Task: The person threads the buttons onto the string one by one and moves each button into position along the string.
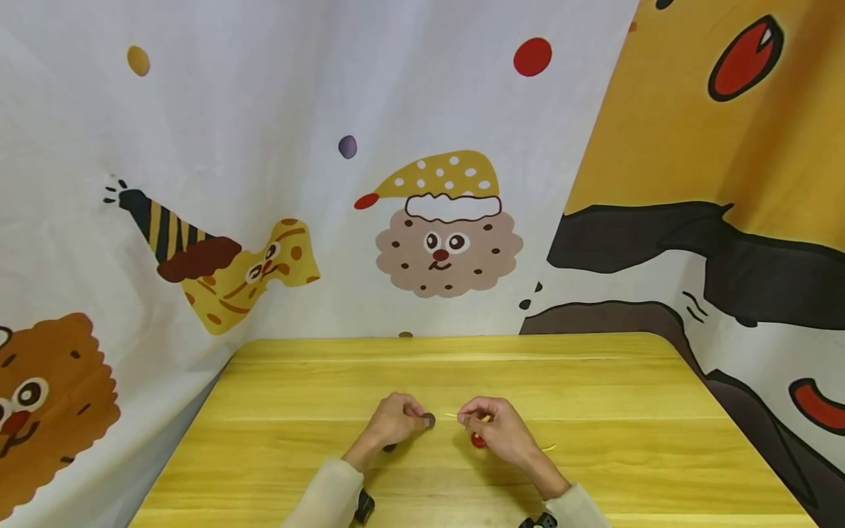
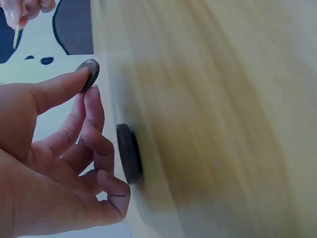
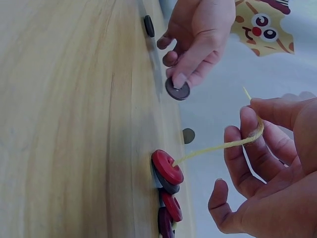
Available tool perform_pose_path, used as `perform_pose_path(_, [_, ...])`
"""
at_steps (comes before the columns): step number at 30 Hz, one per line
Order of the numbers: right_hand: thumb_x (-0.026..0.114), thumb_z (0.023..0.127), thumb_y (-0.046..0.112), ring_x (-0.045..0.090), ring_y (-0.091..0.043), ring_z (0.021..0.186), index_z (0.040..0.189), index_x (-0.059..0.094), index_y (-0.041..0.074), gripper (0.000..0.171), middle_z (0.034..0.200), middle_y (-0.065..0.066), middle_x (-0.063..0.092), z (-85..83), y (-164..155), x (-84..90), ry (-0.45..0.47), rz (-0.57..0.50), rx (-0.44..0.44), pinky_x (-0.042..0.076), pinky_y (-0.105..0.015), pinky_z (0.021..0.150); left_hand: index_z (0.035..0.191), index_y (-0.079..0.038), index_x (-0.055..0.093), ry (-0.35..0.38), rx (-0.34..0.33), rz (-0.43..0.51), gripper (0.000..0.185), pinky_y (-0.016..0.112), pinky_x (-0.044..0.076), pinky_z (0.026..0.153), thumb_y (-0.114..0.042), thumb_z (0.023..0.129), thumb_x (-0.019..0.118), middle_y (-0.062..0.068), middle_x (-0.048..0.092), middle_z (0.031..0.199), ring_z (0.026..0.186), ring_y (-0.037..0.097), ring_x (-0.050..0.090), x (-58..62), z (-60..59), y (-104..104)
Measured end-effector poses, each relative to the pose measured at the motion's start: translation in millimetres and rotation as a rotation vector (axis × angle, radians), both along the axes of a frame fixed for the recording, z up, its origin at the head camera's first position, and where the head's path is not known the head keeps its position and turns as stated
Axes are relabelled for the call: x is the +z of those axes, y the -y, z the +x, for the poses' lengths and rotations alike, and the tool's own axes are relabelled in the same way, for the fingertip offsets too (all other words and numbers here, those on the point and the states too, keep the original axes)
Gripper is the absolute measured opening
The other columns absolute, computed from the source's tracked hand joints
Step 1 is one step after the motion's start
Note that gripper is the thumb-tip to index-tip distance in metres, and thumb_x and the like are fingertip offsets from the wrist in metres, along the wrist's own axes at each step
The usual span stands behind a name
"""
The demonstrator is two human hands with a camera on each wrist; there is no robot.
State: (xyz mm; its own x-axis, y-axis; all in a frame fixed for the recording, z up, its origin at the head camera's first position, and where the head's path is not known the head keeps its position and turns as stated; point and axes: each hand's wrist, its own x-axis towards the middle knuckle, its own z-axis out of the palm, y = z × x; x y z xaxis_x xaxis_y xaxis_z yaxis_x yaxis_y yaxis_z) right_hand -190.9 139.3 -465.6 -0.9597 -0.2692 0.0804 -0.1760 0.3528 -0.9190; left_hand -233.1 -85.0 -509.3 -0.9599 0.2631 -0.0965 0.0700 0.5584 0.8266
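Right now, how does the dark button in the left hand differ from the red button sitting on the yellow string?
The dark button is grey-black and pinched in the air by the left hand; the red button lies atop a stack on the wooden table. The dark button is loose, while the red button is threaded on the yellow string held by the right hand. Both are round and flat.
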Motion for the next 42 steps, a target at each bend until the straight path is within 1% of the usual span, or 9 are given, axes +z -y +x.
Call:
perform_pose_path(3, [0.066, 0.092, 0.002, 0.062, -0.026, 0.07, 0.091, 0.071, 0.003, 0.005, 0.079, -0.007, 0.067, 2.3, -0.3, 5.4, -0.002, -0.006, 0.007, 0.049, -0.025, 0.053, 0.091, -0.007, 0.067, 0.008, 0.001, 0.033, 0.017, 0.03, 0.047, 0.061, -0.019, 0.085, 0.077, 0.003, 0.061, 0.082, 0.073, 0.018, 0.056, 1.8, 1.1, -0.6])
perform_pose_path(7, [0.067, 0.091, 0.002, 0.062, -0.024, 0.069, 0.09, 0.071, 0.003, 0.005, 0.08, -0.007, 0.067, 3.2, -0.2, 7.1, 0.003, 0.0, 0.005, 0.048, -0.024, 0.053, 0.091, -0.009, 0.068, -0.006, 0.007, 0.062, 0.018, 0.031, 0.048, 0.062, -0.024, 0.086, 0.077, 0.004, 0.062, 0.083, 0.073, 0.018, 0.056, 5.4, 2.6, -2.0])
perform_pose_path(13, [0.068, 0.09, 0.002, 0.057, -0.01, 0.066, 0.09, 0.071, 0.003, 0.004, 0.079, -0.007, 0.067, 4.0, 1.1, 8.2, -0.002, 0.006, -0.008, 0.046, -0.021, 0.053, 0.09, -0.01, 0.07, -0.042, 0.02, 0.11, 0.017, 0.031, 0.049, 0.062, -0.026, 0.088, 0.076, 0.004, 0.063, 0.087, 0.076, 0.018, 0.057, 10.3, 6.6, -4.5])
perform_pose_path(20, [0.068, 0.09, 0.003, 0.056, -0.007, 0.064, 0.09, 0.071, 0.001, 0.003, 0.08, -0.008, 0.068, 4.2, 2.1, 9.3, 0.002, -0.005, -0.014, 0.045, -0.02, 0.052, 0.091, -0.011, 0.071, -0.052, 0.051, 0.152, 0.012, 0.029, 0.048, 0.051, -0.023, 0.089, 0.074, 0.006, 0.064, 0.089, 0.061, 0.015, 0.056, 13.0, 12.7, -3.9])
perform_pose_path(24, [0.068, 0.09, 0.001, 0.056, -0.006, 0.064, 0.091, 0.071, -0.001, 0.004, 0.08, -0.009, 0.068, 3.6, 2.3, 9.3, 0.003, -0.013, -0.016, 0.045, -0.02, 0.053, 0.092, -0.011, 0.071, -0.069, 0.073, 0.151, 0.01, 0.03, 0.049, 0.051, -0.021, 0.089, 0.073, 0.005, 0.066, 0.088, 0.063, 0.017, 0.058, 13.8, 13.7, -4.1])
perform_pose_path(28, [0.068, 0.09, 0.0, 0.057, -0.008, 0.065, 0.091, 0.071, 0.0, 0.004, 0.081, -0.009, 0.068, 3.1, 2.4, 9.0, 0.004, -0.015, -0.013, 0.046, -0.021, 0.053, 0.092, -0.011, 0.072, -0.073, 0.087, 0.156, 0.01, 0.032, 0.049, 0.051, -0.02, 0.089, 0.073, 0.004, 0.067, 0.086, 0.066, 0.02, 0.059, 13.6, 14.4, -4.8])
perform_pose_path(32, [0.067, 0.09, -0.001, 0.06, -0.019, 0.068, 0.089, 0.071, 0.003, 0.006, 0.082, -0.009, 0.069, 2.8, 2.5, 8.6, -0.001, -0.018, -0.013, 0.048, -0.023, 0.054, 0.094, -0.01, 0.072, -0.077, 0.083, 0.16, 0.012, 0.031, 0.048, 0.052, -0.022, 0.09, 0.073, 0.005, 0.067, 0.086, 0.066, 0.02, 0.059, 13.9, 16.1, -4.7])
perform_pose_path(35, [0.067, 0.09, -0.001, 0.061, -0.025, 0.07, 0.089, 0.071, 0.002, 0.005, 0.084, -0.012, 0.07, 3.0, 2.7, 7.4, -0.001, -0.021, -0.017, 0.047, -0.023, 0.054, 0.095, -0.009, 0.071, -0.069, 0.069, 0.176, 0.013, 0.029, 0.046, 0.05, -0.022, 0.091, 0.072, 0.005, 0.067, 0.088, 0.063, 0.019, 0.058, 14.8, 18.3, -3.9])
perform_pose_path(42, [0.066, 0.089, -0.003, 0.059, -0.024, 0.07, 0.087, 0.071, 0.003, 0.008, 0.087, -0.021, 0.069, 4.5, 4.0, 6.5, 0.003, -0.031, -0.033, 0.044, -0.02, 0.052, 0.095, -0.009, 0.071, -0.06, 0.071, 0.19, 0.011, 0.025, 0.043, 0.047, -0.019, 0.09, 0.071, 0.004, 0.066, 0.087, 0.057, 0.014, 0.054, 15.0, 21.5, -5.0])
